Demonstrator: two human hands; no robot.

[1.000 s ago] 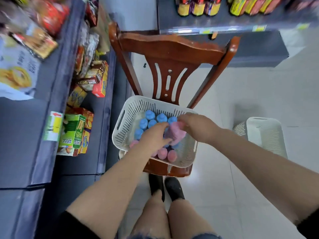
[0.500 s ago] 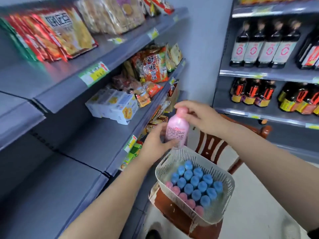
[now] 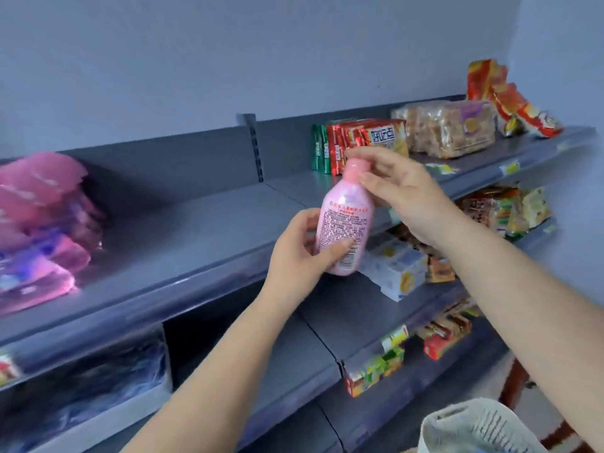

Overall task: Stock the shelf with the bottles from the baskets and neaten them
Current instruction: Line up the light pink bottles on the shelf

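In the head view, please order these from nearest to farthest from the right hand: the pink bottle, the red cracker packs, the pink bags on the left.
From the right hand:
1. Pink bottle, held at its cap.
2. Red cracker packs, just behind, on the top shelf.
3. Pink bags, far left on the same shelf.

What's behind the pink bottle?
Behind the pink bottle, held by the left hand and right hand, lies bare grey shelf. The bottle hides a patch of it.

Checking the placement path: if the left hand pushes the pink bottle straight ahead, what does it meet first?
Probably nothing: left hand and pink bottle face a bare stretch of top shelf, then its back panel. Depth is unclear.
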